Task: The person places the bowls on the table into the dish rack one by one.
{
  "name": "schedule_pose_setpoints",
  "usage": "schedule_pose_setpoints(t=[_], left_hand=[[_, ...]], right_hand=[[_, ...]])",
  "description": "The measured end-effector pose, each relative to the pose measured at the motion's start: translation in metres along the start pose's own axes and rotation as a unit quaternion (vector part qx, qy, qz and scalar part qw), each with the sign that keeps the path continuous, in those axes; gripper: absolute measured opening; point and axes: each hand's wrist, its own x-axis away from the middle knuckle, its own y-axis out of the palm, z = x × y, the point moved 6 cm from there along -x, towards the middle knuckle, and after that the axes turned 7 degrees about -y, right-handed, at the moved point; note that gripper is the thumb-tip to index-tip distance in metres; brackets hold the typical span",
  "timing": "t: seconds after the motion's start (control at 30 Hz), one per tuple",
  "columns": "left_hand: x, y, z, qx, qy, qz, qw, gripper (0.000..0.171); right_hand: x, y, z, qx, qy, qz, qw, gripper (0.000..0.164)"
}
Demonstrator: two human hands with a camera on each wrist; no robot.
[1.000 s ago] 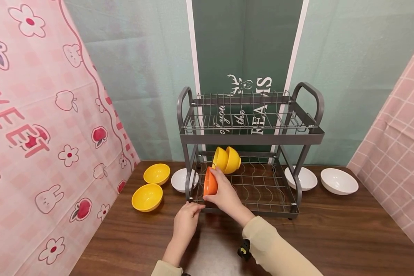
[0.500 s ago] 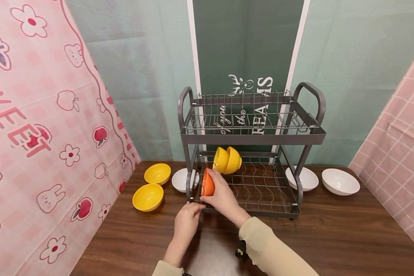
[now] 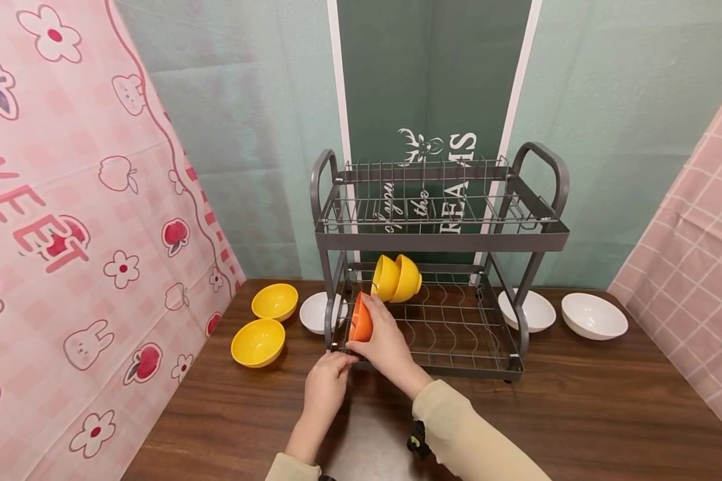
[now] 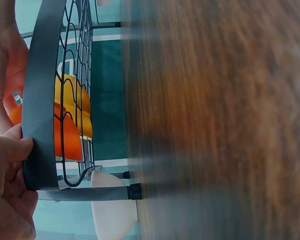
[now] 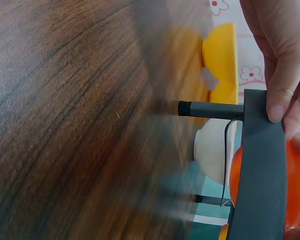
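Observation:
A dark grey two-tier dish rack [image 3: 439,242] stands on the table. My right hand [image 3: 390,341] holds an orange bowl [image 3: 361,324] tipped on its side at the left front of the lower tier, its opening facing left. In the left wrist view, the orange bowl [image 4: 67,137] shows through the rack's wires, partly below the front rail. My left hand [image 3: 326,382] grips that rail near its left corner; the right wrist view shows its thumb [image 5: 276,111] on the rail. Behind the orange bowl, two yellow bowls [image 3: 404,279] lean on edge, one against the other.
Two yellow bowls [image 3: 257,343] sit on the table left of the rack. One white bowl [image 3: 315,312] is partly behind the left rack leg, another white bowl [image 3: 531,312] behind the right leg. Farther right is a third white bowl [image 3: 594,316]. Patterned cloths hang around the table.
My right hand has carried the orange bowl slightly left and down into the lower tier. The left hand keeps its grip on the rail.

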Motion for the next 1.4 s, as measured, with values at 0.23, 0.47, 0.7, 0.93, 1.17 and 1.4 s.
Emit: schedule_pose_setpoints(t=[0.23, 0.47, 0.7, 0.93, 1.17, 1.4], left_hand=[[0.000, 0.000, 0.000, 0.002, -0.002, 0.000, 1.0000, 0.014], [-0.001, 0.000, 0.000, 0.007, -0.001, -0.002, 1.0000, 0.014], [-0.001, 0.000, 0.001, 0.007, -0.005, -0.007, 0.9999, 0.013], [0.000, -0.002, 0.002, 0.011, -0.009, -0.010, 0.9999, 0.014], [0.001, -0.001, 0.001, 0.015, -0.005, -0.004, 0.9999, 0.015], [0.001, 0.000, 0.000, 0.015, -0.004, 0.004, 0.9999, 0.016]], right_hand=[[0.002, 0.002, -0.001, 0.010, 0.003, 0.005, 1.000, 0.091], [0.004, 0.003, 0.000, 0.008, 0.007, 0.010, 1.000, 0.091], [0.004, 0.003, 0.001, 0.014, 0.004, -0.003, 1.000, 0.092], [0.004, 0.000, 0.003, 0.007, -0.025, -0.021, 0.999, 0.084], [0.007, -0.010, 0.006, -0.026, -0.040, 0.002, 0.999, 0.083], [0.014, -0.023, 0.017, -0.038, -0.033, 0.020, 0.999, 0.079]])
